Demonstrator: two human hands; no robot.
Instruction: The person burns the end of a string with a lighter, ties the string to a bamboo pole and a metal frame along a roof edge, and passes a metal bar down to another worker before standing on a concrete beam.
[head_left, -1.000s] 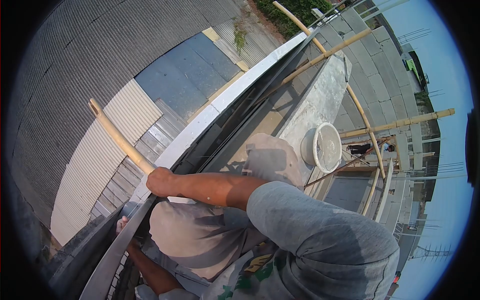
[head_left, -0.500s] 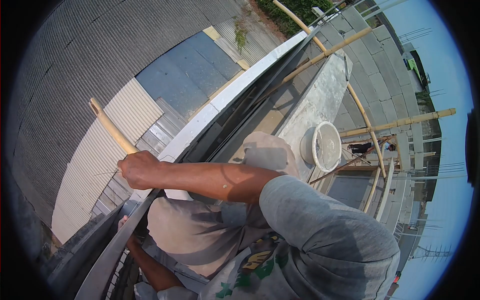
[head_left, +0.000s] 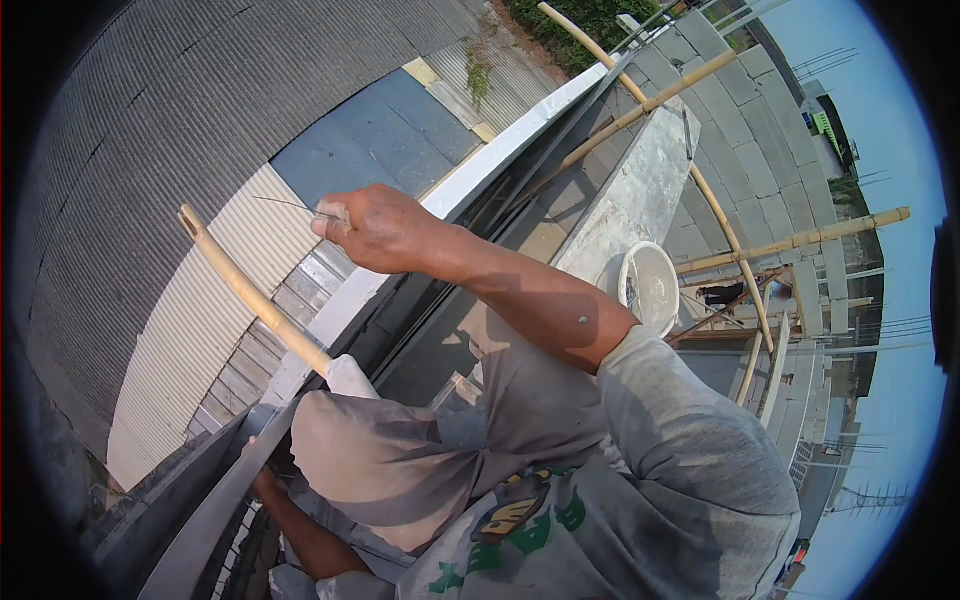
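Observation:
My right hand [head_left: 375, 228] is closed, pinching a thin wire [head_left: 285, 203] that sticks out to the left above the roofs. Its forearm crosses over my bent knee [head_left: 360, 460]. Below the hand, a bamboo pole [head_left: 250, 285] slants down toward a white piece [head_left: 350, 376] beside the knee. Low on the left, my left hand [head_left: 262, 482] is partly hidden behind a long grey strip [head_left: 215, 510]. One fingertip shows close to a grey rounded piece [head_left: 262, 418]; what the other fingers do is hidden.
A white bucket [head_left: 655, 290] stands on a mortar-stained board [head_left: 640, 185]. Bamboo poles [head_left: 720, 215] cross in front of a block wall [head_left: 770, 130]. A person [head_left: 722, 295] is farther off. Corrugated roofs [head_left: 220, 110] lie below, past a white ledge [head_left: 510, 135].
My right hand has moved up and right, away from the bamboo pole, carrying the wire. More of the pole now shows. My left hand has stayed in nearly the same place.

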